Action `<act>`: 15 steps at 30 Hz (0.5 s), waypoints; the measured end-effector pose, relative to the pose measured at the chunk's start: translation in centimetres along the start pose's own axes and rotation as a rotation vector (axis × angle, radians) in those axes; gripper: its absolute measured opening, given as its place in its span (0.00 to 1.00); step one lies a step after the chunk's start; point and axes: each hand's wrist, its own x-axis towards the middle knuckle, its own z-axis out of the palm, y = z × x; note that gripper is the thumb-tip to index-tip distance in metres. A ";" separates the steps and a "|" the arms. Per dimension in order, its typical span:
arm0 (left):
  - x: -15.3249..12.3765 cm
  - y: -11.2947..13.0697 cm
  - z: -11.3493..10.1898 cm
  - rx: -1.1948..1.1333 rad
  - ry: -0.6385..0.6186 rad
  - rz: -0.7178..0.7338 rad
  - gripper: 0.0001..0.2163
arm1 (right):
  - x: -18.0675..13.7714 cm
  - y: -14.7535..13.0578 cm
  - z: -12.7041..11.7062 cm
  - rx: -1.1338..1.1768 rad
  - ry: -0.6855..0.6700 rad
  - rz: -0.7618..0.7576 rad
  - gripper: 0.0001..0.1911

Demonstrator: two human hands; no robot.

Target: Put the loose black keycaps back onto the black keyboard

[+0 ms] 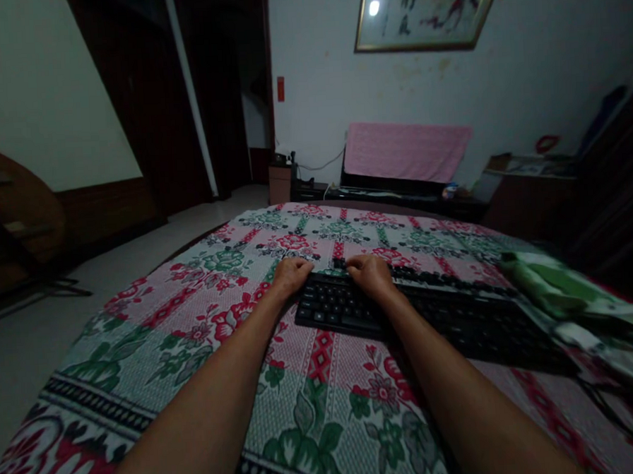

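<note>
Round wooden panel: stands at the far left, partly out of view, beside a dark metal leg [48,288] on the floor [131,254]; panel face [22,196] dim.
Flowered cover: pink, green and white cloth [212,267] spread under the arms and the keyboard.
Dark doorway: opening [221,93] in the back wall, with a small red strip [280,89] to its right.
Left hand: at the keyboard's back left corner, fingers bent inward near the thumb [291,275]; cannot tell whether they close on anything.
Black keyboard: lies flat on the cover, between and below the hands, reaching right past the right forearm [344,306].
Right hand: over the keyboard's back edge, fingers curled [370,273]; cannot tell whether it grips the small dark piece [339,263] by its fingertips.
Pink cloth: draped over a dark object against the wall [407,151].
Framed picture: hangs above it [426,12].
Green-and-white packet: near the keyboard's right end [550,285].
</note>
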 end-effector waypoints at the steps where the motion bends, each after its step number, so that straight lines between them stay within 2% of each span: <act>1: 0.0 -0.1 0.0 -0.016 0.003 -0.002 0.14 | 0.3 0.0 0.0 -0.024 -0.021 -0.003 0.13; 6: -0.2 -0.3 0.0 -0.087 0.016 -0.020 0.14 | 1.8 -0.3 -0.1 -0.149 -0.103 -0.001 0.15; 15: -0.2 -0.4 -0.4 -0.154 -0.004 -0.075 0.16 | 2.6 -0.3 0.9 -0.229 -0.121 -0.047 0.16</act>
